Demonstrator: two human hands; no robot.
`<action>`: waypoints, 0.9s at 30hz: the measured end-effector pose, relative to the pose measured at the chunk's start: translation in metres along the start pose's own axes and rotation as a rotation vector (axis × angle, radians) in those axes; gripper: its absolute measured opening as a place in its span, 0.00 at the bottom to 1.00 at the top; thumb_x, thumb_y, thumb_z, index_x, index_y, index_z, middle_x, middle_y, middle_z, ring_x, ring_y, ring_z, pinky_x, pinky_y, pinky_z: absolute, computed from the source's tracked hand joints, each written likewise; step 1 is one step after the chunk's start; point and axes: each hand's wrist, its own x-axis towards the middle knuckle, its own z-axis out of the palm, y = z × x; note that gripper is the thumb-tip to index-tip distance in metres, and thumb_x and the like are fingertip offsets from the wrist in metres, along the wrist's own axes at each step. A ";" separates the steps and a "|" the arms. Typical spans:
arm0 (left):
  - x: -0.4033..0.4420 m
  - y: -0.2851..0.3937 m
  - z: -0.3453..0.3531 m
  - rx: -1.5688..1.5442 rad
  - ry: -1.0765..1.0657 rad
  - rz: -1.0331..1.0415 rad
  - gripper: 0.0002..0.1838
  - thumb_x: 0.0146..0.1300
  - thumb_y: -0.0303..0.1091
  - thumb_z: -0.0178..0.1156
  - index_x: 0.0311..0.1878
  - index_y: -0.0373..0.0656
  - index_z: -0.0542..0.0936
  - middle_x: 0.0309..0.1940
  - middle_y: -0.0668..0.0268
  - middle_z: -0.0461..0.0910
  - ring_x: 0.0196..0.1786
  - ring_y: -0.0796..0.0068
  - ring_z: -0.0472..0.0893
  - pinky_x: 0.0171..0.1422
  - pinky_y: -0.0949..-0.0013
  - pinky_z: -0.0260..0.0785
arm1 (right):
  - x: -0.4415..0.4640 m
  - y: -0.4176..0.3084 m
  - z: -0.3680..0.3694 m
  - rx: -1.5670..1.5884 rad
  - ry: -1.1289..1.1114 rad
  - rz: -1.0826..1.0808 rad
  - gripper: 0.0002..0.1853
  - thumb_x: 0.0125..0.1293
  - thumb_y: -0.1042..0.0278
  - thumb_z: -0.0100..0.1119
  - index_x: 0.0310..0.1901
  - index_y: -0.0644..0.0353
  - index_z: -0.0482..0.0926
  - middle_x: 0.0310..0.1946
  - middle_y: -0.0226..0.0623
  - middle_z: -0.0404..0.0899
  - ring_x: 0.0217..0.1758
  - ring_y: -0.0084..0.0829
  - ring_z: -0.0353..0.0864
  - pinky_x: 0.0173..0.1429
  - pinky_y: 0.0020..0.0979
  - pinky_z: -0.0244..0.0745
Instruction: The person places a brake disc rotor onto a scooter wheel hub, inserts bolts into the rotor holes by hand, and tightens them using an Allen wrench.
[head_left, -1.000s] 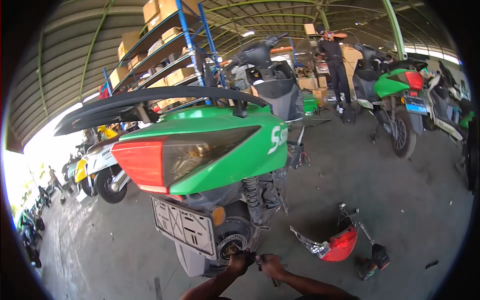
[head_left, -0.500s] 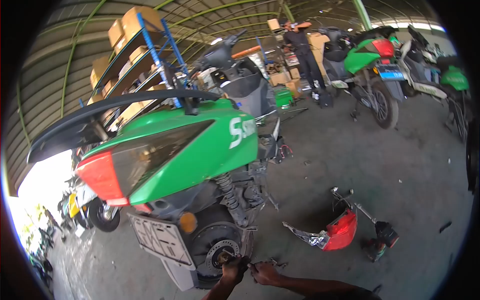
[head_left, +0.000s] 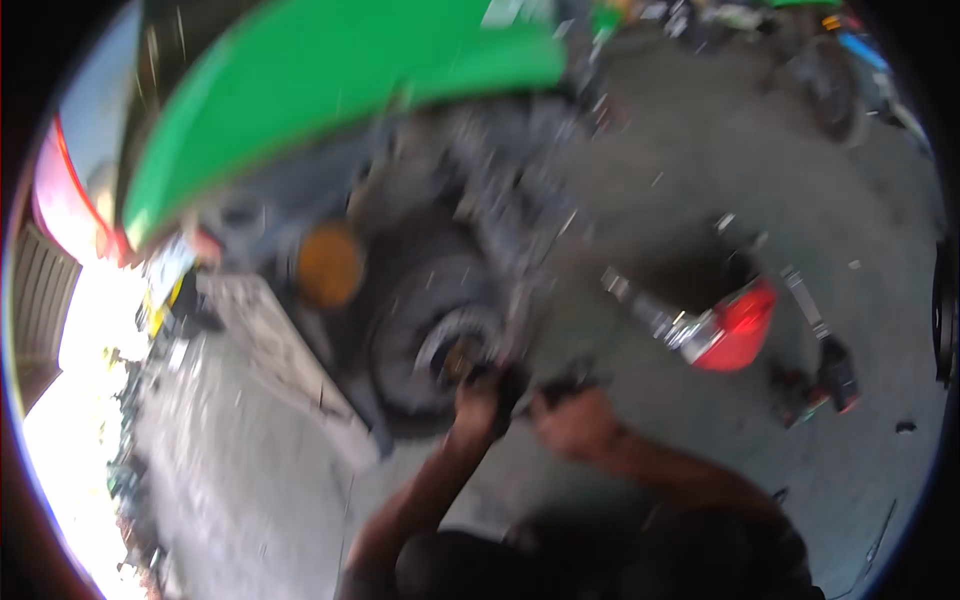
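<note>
Motion blur softens the whole view. My left hand (head_left: 482,408) is closed beside the hub of a motor scooter's rear wheel (head_left: 400,355), near the brass-coloured axle part (head_left: 457,362). Something dark sits at its fingers, too smeared to name. Just to the right, apart from it, my right hand (head_left: 578,424) is also closed, with a dark shape by its fingers that I cannot make out. Above the wheel is the scooter's green body panel (head_left: 370,60). A number plate (head_left: 285,355) and an orange reflector (head_left: 330,263) are left of the wheel.
On the concrete floor to the right lies a red tail-light unit (head_left: 738,330). Beyond it is a dark cordless power tool (head_left: 836,375) with a long shaft. Another scooter's wheel (head_left: 828,90) stands at the upper right. My knees are at the bottom edge.
My view has tilted down and closer, so the wheel and both hands appear higher. The gap between my hands looks wider. Both hands remain closed beside the hub.
</note>
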 end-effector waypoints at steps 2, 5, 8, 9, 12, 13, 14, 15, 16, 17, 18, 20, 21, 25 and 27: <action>-0.002 0.002 -0.002 -0.038 -0.063 -0.076 0.13 0.65 0.32 0.57 0.51 0.42 0.78 0.45 0.58 0.82 0.48 0.57 0.81 0.53 0.57 0.71 | -0.001 -0.008 0.001 0.271 0.141 0.089 0.21 0.65 0.55 0.56 0.50 0.66 0.74 0.22 0.41 0.80 0.22 0.39 0.81 0.26 0.42 0.75; 0.009 0.005 0.007 -1.752 0.072 -1.043 0.11 0.68 0.36 0.58 0.49 0.42 0.75 0.43 0.59 0.82 0.47 0.62 0.81 0.52 0.58 0.72 | 0.003 -0.008 0.013 0.290 0.358 0.033 0.23 0.65 0.54 0.58 0.48 0.68 0.73 0.20 0.40 0.80 0.22 0.36 0.82 0.28 0.40 0.75; 0.014 0.011 0.001 -1.836 0.086 -0.981 0.12 0.70 0.40 0.57 0.48 0.42 0.73 0.43 0.61 0.79 0.46 0.66 0.79 0.52 0.59 0.72 | 0.004 -0.012 0.000 0.156 0.366 0.019 0.21 0.67 0.53 0.56 0.45 0.68 0.74 0.23 0.43 0.81 0.24 0.36 0.83 0.30 0.38 0.76; 0.015 0.015 -0.002 -1.807 0.119 -0.998 0.12 0.70 0.40 0.58 0.47 0.42 0.73 0.43 0.62 0.78 0.46 0.66 0.79 0.52 0.60 0.72 | 0.005 -0.013 -0.007 0.129 0.344 0.043 0.20 0.68 0.53 0.56 0.43 0.67 0.74 0.24 0.45 0.81 0.25 0.36 0.83 0.30 0.36 0.76; 0.011 0.010 0.005 -1.746 0.155 -1.042 0.13 0.69 0.41 0.59 0.48 0.43 0.72 0.43 0.64 0.75 0.47 0.66 0.78 0.52 0.60 0.71 | 0.008 -0.014 -0.011 0.724 0.339 0.193 0.19 0.68 0.54 0.58 0.43 0.66 0.76 0.24 0.44 0.80 0.24 0.33 0.82 0.28 0.32 0.73; 0.008 0.006 0.009 -1.786 0.121 -0.971 0.14 0.69 0.41 0.59 0.48 0.43 0.72 0.42 0.65 0.75 0.48 0.66 0.78 0.52 0.61 0.71 | 0.010 -0.012 -0.014 0.731 0.323 0.204 0.19 0.68 0.54 0.58 0.43 0.66 0.76 0.24 0.44 0.80 0.24 0.33 0.82 0.28 0.32 0.73; 0.003 0.002 0.013 -1.825 0.088 -0.900 0.14 0.69 0.42 0.59 0.48 0.42 0.72 0.41 0.65 0.75 0.48 0.66 0.78 0.52 0.61 0.71 | 0.013 -0.010 -0.016 1.356 0.148 0.446 0.18 0.67 0.55 0.59 0.42 0.66 0.76 0.24 0.42 0.80 0.23 0.31 0.80 0.26 0.31 0.71; 0.005 0.007 0.007 -1.815 0.081 -0.931 0.15 0.69 0.42 0.59 0.49 0.42 0.72 0.41 0.65 0.74 0.49 0.66 0.77 0.51 0.60 0.71 | 0.015 -0.009 -0.018 1.965 -0.058 0.692 0.18 0.67 0.56 0.60 0.42 0.66 0.77 0.24 0.41 0.80 0.22 0.29 0.79 0.25 0.29 0.68; 0.007 0.012 0.001 -1.805 0.073 -0.962 0.17 0.69 0.42 0.59 0.51 0.41 0.72 0.40 0.66 0.74 0.49 0.66 0.77 0.51 0.60 0.71 | 0.015 -0.010 -0.017 1.963 -0.061 0.701 0.18 0.67 0.56 0.60 0.42 0.66 0.77 0.24 0.41 0.80 0.22 0.29 0.79 0.25 0.29 0.68; 0.008 0.015 0.000 -1.767 0.109 -0.964 0.17 0.69 0.43 0.60 0.51 0.40 0.73 0.38 0.66 0.74 0.46 0.66 0.78 0.48 0.60 0.71 | 0.016 -0.011 -0.016 2.017 -0.086 0.706 0.17 0.67 0.56 0.60 0.42 0.66 0.77 0.25 0.40 0.80 0.23 0.27 0.78 0.24 0.28 0.67; 0.009 0.016 -0.004 -1.726 0.147 -0.964 0.18 0.68 0.43 0.60 0.52 0.39 0.74 0.35 0.66 0.75 0.43 0.66 0.80 0.46 0.60 0.72 | 0.017 -0.013 -0.015 2.070 -0.114 0.707 0.17 0.67 0.56 0.61 0.42 0.65 0.77 0.25 0.38 0.80 0.23 0.24 0.77 0.23 0.28 0.65; 0.005 0.014 -0.038 -1.546 -0.077 -0.937 0.19 0.68 0.44 0.60 0.51 0.37 0.75 0.34 0.64 0.77 0.39 0.65 0.81 0.43 0.60 0.72 | 0.018 -0.010 -0.012 1.974 -0.131 0.666 0.17 0.67 0.55 0.60 0.41 0.65 0.77 0.26 0.39 0.80 0.23 0.24 0.77 0.24 0.28 0.66; -0.002 0.008 -0.056 -1.350 -0.302 -0.895 0.19 0.68 0.44 0.60 0.50 0.36 0.77 0.32 0.62 0.79 0.36 0.65 0.82 0.41 0.60 0.73 | 0.019 -0.009 -0.012 1.884 -0.130 0.626 0.17 0.67 0.55 0.60 0.41 0.65 0.77 0.27 0.39 0.80 0.24 0.23 0.77 0.24 0.28 0.66; -0.078 -0.032 -0.065 -0.021 -0.181 -0.304 0.12 0.65 0.39 0.63 0.44 0.40 0.81 0.32 0.53 0.82 0.40 0.51 0.82 0.45 0.55 0.74 | 0.013 -0.014 0.000 1.660 -0.126 0.614 0.19 0.68 0.51 0.60 0.42 0.63 0.78 0.29 0.35 0.80 0.25 0.23 0.78 0.27 0.28 0.70; -0.098 -0.067 -0.050 0.118 -0.199 -0.367 0.13 0.62 0.36 0.62 0.49 0.45 0.82 0.44 0.48 0.79 0.46 0.42 0.78 0.48 0.50 0.71 | 0.016 -0.010 0.004 1.487 -0.146 0.579 0.17 0.69 0.52 0.58 0.43 0.61 0.77 0.28 0.34 0.81 0.26 0.23 0.79 0.28 0.28 0.73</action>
